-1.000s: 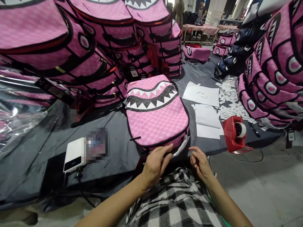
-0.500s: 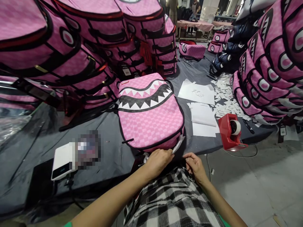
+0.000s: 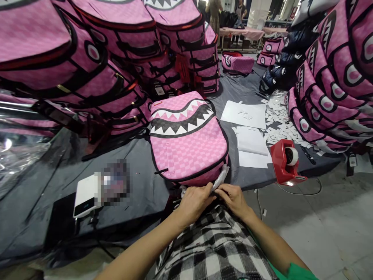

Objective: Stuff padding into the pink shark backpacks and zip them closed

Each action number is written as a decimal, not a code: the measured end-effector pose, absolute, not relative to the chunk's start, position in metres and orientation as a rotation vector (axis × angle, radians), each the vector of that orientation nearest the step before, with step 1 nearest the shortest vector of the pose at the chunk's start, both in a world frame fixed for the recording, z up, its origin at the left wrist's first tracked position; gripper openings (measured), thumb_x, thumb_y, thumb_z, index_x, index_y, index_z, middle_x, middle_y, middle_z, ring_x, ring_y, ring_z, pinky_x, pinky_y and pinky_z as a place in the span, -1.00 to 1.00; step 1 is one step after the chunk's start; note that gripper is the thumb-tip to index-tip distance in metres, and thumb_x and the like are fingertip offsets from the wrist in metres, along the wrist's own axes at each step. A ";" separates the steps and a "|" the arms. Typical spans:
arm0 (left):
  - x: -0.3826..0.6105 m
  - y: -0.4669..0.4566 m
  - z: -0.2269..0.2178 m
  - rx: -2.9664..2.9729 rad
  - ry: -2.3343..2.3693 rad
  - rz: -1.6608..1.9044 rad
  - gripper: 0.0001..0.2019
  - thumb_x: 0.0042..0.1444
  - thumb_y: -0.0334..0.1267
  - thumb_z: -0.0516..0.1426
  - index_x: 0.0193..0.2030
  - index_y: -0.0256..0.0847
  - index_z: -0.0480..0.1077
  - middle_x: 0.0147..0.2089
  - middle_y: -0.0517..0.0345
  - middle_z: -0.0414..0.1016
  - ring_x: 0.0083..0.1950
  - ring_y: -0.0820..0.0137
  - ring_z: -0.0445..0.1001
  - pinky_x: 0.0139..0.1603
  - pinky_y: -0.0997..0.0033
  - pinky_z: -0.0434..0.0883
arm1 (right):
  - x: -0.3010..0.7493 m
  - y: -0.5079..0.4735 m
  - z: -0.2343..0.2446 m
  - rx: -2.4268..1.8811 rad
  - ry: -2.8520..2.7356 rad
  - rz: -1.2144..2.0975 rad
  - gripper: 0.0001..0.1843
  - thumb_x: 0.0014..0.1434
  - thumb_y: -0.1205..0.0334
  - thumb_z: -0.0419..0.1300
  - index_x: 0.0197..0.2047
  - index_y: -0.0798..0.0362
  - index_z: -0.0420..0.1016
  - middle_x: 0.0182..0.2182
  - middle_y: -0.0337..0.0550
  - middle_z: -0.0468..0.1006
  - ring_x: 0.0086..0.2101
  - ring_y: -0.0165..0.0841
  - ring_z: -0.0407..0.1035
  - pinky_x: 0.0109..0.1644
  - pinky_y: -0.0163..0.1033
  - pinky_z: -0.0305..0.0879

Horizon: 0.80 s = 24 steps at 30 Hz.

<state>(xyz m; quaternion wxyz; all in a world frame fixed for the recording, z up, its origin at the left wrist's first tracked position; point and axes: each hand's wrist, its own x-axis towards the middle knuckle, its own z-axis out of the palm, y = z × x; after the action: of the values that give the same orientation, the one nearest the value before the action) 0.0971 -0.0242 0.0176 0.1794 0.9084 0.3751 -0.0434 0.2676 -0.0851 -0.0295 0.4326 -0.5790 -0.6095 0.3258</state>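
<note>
A pink checkered backpack [image 3: 190,149] with a black-and-white shark-mouth print lies on its back on the dark table, its lower end toward me. At its near right corner a crumpled white strip [image 3: 220,178], thin paper or plastic, sticks up. My left hand [image 3: 196,203] is closed at the near edge of the bag, fingertips gripping the strip's lower end. Close beside it my right hand [image 3: 233,199] is closed too, thumb and forefinger pinched at the same end. What lies beneath the fingers is hidden.
Stacked pink backpacks [image 3: 122,77] line the left and back; another stack [image 3: 326,93] rises at right. White papers [image 3: 252,146], scattered white slips [image 3: 281,120] and a red tape dispenser [image 3: 287,163] are at right. A white device [image 3: 85,196] sits at left near a blurred item.
My right hand has moved left and up to meet my left hand at the white strip, and its fingers have closed. The view has shifted slightly.
</note>
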 end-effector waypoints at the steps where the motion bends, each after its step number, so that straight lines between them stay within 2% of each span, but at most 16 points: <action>1: 0.100 -0.026 0.017 2.607 1.079 -0.117 -0.87 0.30 -0.18 0.14 -0.10 -0.17 0.37 -0.28 0.09 0.64 -0.25 0.23 0.63 -0.42 0.45 0.18 | 0.269 -0.087 -0.028 -1.456 -1.463 0.810 -0.47 0.35 -0.18 0.06 -0.48 0.00 0.49 -0.59 -0.23 0.46 -0.54 -0.40 0.30 -0.36 -0.28 0.19; 4: 0.105 -0.029 0.013 2.691 1.165 -0.045 -0.83 0.33 -0.16 0.12 -0.19 -0.20 0.44 -0.34 0.03 0.64 -0.33 0.22 0.62 -0.45 0.44 0.17 | 0.271 -0.095 -0.025 -1.511 -1.318 0.758 -0.42 0.37 -0.18 0.01 -0.52 0.01 0.45 -0.70 -0.31 0.32 -0.64 -0.45 0.19 -0.43 -0.30 0.15; 10: 0.109 -0.030 0.003 2.815 1.167 0.094 -0.69 0.38 -0.20 0.04 -0.35 -0.25 0.47 -0.51 0.00 0.56 -0.47 0.26 0.57 -0.50 0.40 0.15 | 0.272 -0.111 -0.034 -1.595 -1.295 0.726 -0.41 0.35 -0.20 0.03 -0.54 0.02 0.45 -0.70 -0.31 0.32 -0.64 -0.46 0.18 -0.46 -0.31 0.12; 13: 0.108 -0.031 0.002 2.807 1.162 0.074 -0.65 0.41 -0.18 0.01 -0.35 -0.25 0.46 -0.51 -0.01 0.56 -0.47 0.24 0.57 -0.51 0.39 0.13 | 0.271 -0.115 -0.041 -1.604 -1.274 0.813 -0.40 0.35 -0.22 0.01 -0.53 0.02 0.45 -0.71 -0.33 0.30 -0.66 -0.47 0.17 -0.48 -0.32 0.12; 15: 0.107 -0.032 0.003 2.786 1.162 0.080 -0.69 0.40 -0.12 0.03 -0.26 -0.26 0.46 -0.47 -0.01 0.58 -0.44 0.21 0.58 -0.51 0.39 0.12 | 0.270 -0.115 -0.044 -1.601 -1.291 0.862 -0.40 0.35 -0.22 0.01 -0.52 0.03 0.46 -0.71 -0.32 0.31 -0.66 -0.46 0.18 -0.48 -0.32 0.12; 18: 0.105 -0.034 0.000 2.801 1.109 0.136 -0.75 0.39 -0.12 0.05 -0.15 -0.24 0.44 -0.42 0.05 0.60 -0.42 0.23 0.59 -0.52 0.39 0.12 | 0.267 -0.114 -0.046 -1.586 -1.358 0.876 -0.40 0.35 -0.21 0.01 -0.53 0.04 0.46 -0.69 -0.29 0.36 -0.64 -0.46 0.22 -0.47 -0.33 0.13; 21: 0.104 -0.033 -0.010 2.878 1.068 0.286 -0.79 0.39 -0.24 0.05 -0.28 -0.21 0.41 -0.48 0.15 0.56 -0.48 0.32 0.55 -0.52 0.38 0.10 | 0.264 -0.112 -0.048 -1.576 -1.399 0.920 -0.39 0.35 -0.21 0.01 -0.52 0.05 0.45 -0.68 -0.28 0.38 -0.62 -0.45 0.25 -0.46 -0.34 0.13; 24: 0.107 -0.033 -0.021 2.948 1.072 0.527 -0.75 0.37 -0.27 0.06 -0.38 -0.20 0.38 -0.58 0.20 0.47 -0.56 0.37 0.48 -0.54 0.36 0.10 | 0.262 -0.113 -0.050 -1.576 -1.430 0.972 -0.38 0.34 -0.22 -0.01 -0.55 0.06 0.40 -0.68 -0.28 0.37 -0.62 -0.47 0.23 -0.48 -0.35 0.12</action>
<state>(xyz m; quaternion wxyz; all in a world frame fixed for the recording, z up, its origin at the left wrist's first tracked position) 0.1066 -0.0332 -0.0210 -0.0195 0.9267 0.3370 0.1655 0.2620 -0.1132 -0.0504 0.3904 -0.6201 -0.5629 0.3824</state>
